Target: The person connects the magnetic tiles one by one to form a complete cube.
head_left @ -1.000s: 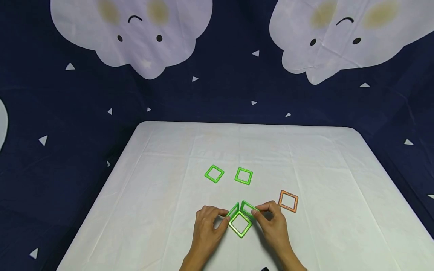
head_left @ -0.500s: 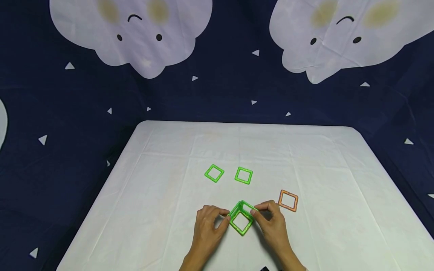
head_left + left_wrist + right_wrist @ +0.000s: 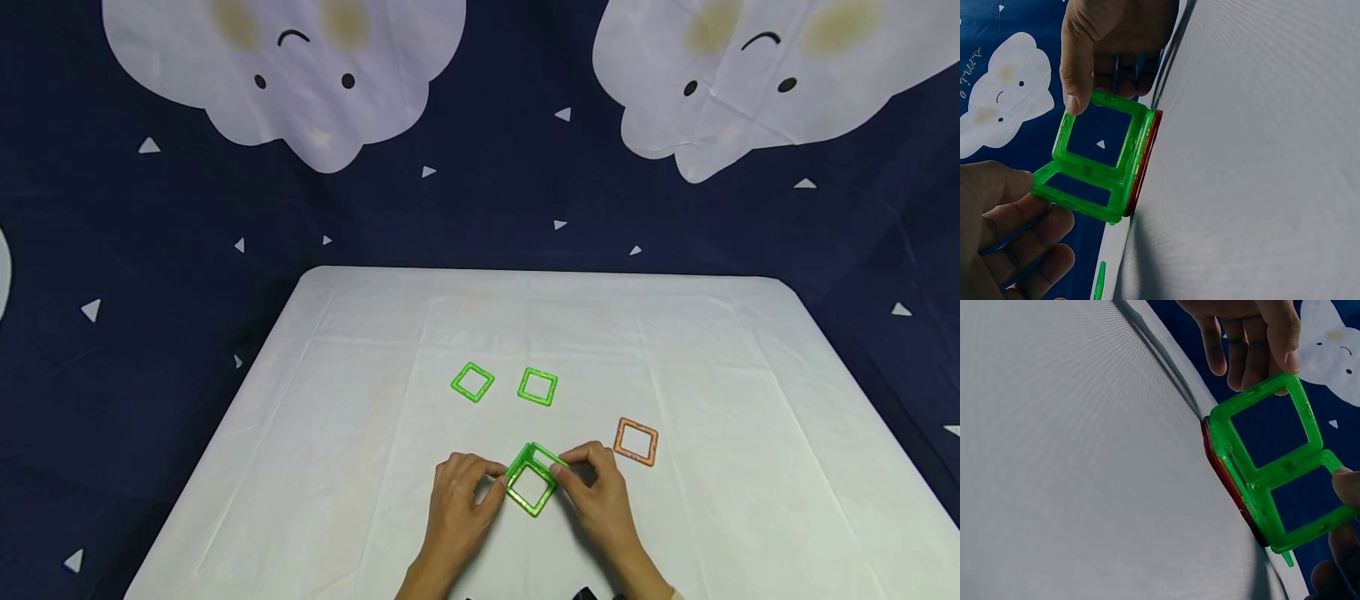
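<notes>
My left hand (image 3: pixel 459 504) pinches a green square magnetic tile (image 3: pixel 519 460) that stands on edge. With thumb and fingers, my right hand (image 3: pixel 603 500) pinches a second upright green tile (image 3: pixel 550 453). Both stand on neighbouring sides of a flat green tile (image 3: pixel 535 511) and meet at its far corner. Beneath that flat tile the left wrist view shows a red tile (image 3: pixel 1143 165) at table level. The right wrist view shows the left thumb (image 3: pixel 1291 359) at a top corner of the left upright tile.
Two loose green tiles (image 3: pixel 484 388) (image 3: pixel 534 400) lie flat farther back on the white table (image 3: pixel 360 333). An orange tile (image 3: pixel 633 457) lies just beyond my right hand. A dark object (image 3: pixel 585 594) shows at the bottom edge. Behind the table hangs a blue cloud-print cloth (image 3: pixel 495 208).
The gap between the two upright green tiles has closed, and they now meet at the corner. Both hands keep their pinch and have hardly moved.
</notes>
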Tool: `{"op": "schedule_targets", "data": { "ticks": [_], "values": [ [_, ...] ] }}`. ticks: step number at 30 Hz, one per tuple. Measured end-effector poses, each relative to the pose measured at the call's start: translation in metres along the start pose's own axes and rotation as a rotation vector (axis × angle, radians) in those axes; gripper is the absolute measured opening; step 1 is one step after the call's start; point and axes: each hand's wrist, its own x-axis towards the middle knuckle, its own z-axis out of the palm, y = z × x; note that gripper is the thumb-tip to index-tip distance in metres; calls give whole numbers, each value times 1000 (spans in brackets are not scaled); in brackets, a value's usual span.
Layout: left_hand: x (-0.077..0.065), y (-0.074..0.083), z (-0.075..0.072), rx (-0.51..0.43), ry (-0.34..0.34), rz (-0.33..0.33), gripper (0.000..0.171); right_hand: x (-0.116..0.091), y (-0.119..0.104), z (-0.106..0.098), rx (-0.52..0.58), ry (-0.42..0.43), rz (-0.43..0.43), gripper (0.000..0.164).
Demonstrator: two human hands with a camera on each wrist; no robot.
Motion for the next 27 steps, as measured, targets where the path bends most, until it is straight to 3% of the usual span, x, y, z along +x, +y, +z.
{"op": "schedule_targets", "data": {
  "ticks": [7, 18, 27],
  "values": [
    [0, 0, -1, -12, -11, -20, 11, 0, 4, 1, -18, -16, -14, 19],
    [0, 1, -1, -22, -20, -24, 11, 1, 2, 6, -29, 71, -164, 24],
    [0, 0, 0, -16, -15, -2, 11, 2, -2, 9, -38, 105, -194, 24]
  ]
}}
